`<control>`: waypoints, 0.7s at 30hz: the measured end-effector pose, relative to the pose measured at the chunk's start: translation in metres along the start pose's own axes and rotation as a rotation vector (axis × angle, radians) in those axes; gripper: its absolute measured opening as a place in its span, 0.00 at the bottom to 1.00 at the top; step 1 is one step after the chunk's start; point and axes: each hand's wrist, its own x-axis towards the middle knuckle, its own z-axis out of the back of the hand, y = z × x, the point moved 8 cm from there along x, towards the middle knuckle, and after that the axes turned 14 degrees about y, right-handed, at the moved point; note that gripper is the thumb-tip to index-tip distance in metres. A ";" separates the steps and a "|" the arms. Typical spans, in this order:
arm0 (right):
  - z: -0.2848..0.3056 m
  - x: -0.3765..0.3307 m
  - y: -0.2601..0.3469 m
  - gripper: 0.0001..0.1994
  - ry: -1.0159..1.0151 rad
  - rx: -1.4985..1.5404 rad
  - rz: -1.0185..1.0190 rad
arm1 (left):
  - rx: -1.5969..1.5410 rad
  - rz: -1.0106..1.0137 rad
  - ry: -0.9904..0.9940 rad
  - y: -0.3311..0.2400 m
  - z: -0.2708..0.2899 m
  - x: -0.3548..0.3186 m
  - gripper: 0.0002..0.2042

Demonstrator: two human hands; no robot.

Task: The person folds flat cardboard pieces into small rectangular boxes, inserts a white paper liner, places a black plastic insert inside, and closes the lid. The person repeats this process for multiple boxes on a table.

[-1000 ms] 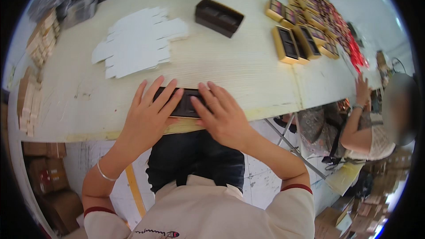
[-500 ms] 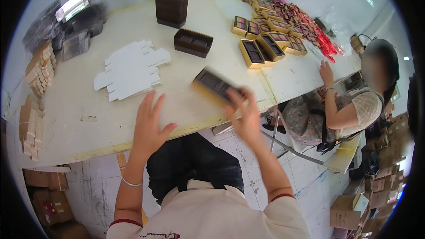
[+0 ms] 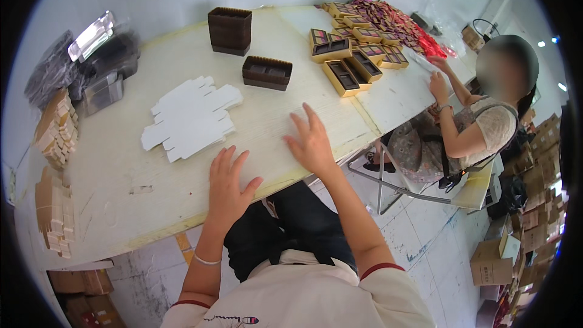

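Note:
My left hand [image 3: 231, 181] hovers at the table's front edge, fingers apart and empty. Just below and right of a stack of flat white box blanks [image 3: 188, 118] it is nearest to them. My right hand [image 3: 311, 141] is over the table to its right, fingers spread, holding nothing. Beyond it, a dark brown plastic tray [image 3: 267, 75] rests on the table, and a tall stack of such trays [image 3: 230, 31] stands behind. Gold boxes with dark inserts [image 3: 342, 78] lie to the right; one gold box [image 3: 331, 50] sits tilted on top of others.
At the far right are several filled gold boxes [image 3: 367, 34] and a heap of small red and purple packets [image 3: 398, 24]. A seated co-worker [image 3: 480, 127] is at the table's right side. Folded cardboard pieces [image 3: 56, 130] and clear plastic containers [image 3: 103, 92] line the left.
The gold box with the dark insert has left my right hand and now lies with the other gold boxes. My right hand is empty and further left. The co-worker's second hand has come into view.

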 end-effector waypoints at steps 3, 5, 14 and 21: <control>0.003 0.001 -0.011 0.22 -0.067 0.062 -0.093 | -0.034 0.014 -0.001 -0.002 0.003 0.000 0.26; -0.001 -0.002 -0.023 0.22 -0.048 0.113 -0.141 | -0.092 0.036 -0.028 0.003 0.006 -0.002 0.25; -0.008 0.002 -0.009 0.20 0.091 0.043 0.086 | 0.340 0.346 -0.204 0.054 0.065 0.024 0.25; -0.009 0.003 -0.010 0.19 0.114 0.154 0.056 | 0.055 0.424 0.036 0.080 0.093 0.028 0.12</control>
